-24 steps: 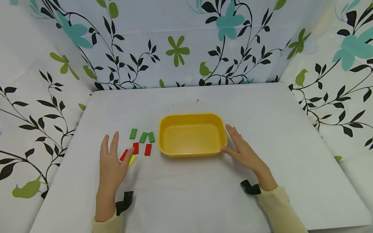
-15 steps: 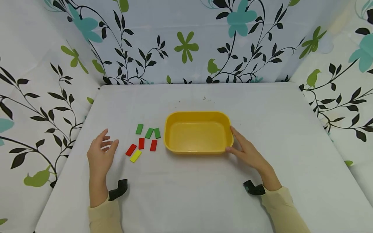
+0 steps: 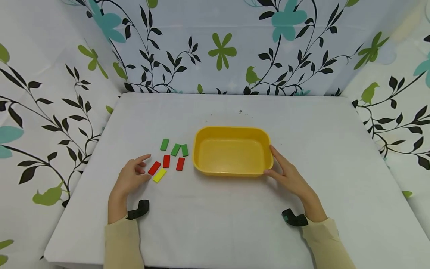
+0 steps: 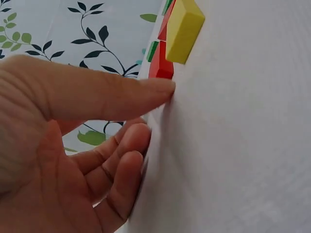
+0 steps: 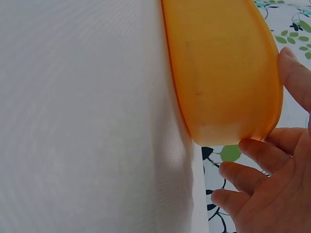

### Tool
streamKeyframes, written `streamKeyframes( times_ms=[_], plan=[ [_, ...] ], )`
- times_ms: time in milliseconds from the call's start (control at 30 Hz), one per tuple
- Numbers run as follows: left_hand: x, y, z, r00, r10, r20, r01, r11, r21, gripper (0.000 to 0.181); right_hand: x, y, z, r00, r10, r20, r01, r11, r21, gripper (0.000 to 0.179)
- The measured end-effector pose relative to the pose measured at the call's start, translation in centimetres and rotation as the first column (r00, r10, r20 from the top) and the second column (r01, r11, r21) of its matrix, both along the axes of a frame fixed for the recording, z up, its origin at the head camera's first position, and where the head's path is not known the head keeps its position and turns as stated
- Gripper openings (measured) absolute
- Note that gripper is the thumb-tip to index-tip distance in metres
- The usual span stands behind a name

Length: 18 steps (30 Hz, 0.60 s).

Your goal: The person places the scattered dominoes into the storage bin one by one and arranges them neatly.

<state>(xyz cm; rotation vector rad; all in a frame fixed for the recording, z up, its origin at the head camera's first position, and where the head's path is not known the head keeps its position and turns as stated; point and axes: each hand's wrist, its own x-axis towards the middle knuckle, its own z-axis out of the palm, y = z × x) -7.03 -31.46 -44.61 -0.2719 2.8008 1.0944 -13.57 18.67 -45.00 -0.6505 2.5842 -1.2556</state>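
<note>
My left hand (image 3: 129, 177) is beside the leftmost red block (image 3: 154, 168), thumb and forefinger apart with a gap between them. In the left wrist view the thumb tip lies right by that red block (image 4: 161, 65), below the yellow block (image 4: 183, 31); the other fingers curl loosely. Two more red blocks (image 3: 180, 164) and three green blocks (image 3: 164, 144) lie just beyond. A yellow plastic tray (image 3: 232, 151) stands to their right, with nothing in it. My right hand (image 3: 292, 177) touches its right end with extended fingertips and thumb, as the right wrist view shows too.
A white-covered table (image 3: 215, 224) carries everything. Patterned cloth (image 3: 221, 48) with leaves and flowers hangs behind and at both sides. Black bent pieces (image 3: 138, 210) are worn at both wrists.
My left hand drew away leftward from the blocks, then turned and came back toward the leftmost red block. The right hand stays at the tray's end. The head view has shifted.
</note>
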Motion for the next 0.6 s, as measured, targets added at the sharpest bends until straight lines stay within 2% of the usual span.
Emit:
streamKeyframes(
  times_ms=[267,433,600],
  plan=[
    [-1.2,-1.1,-0.5,0.993,-0.105,0.053,0.104,0.994,0.023,0.060,0.0,0.0,0.2,1.000,-0.011,0.010,0.011,1.000,0.008,0.085],
    [-1.5,-1.2,-0.4,0.989,-0.125,0.082,0.122,0.992,0.043,0.056,-0.1,-0.1,0.0,1.000,-0.010,0.003,0.010,1.000,0.018,0.085],
    [-1.4,-1.1,-0.3,0.988,-0.130,0.078,0.128,0.991,0.032,0.053,0.0,-0.1,-0.2,1.000,-0.009,-0.002,0.009,1.000,0.019,0.085]
  ],
)
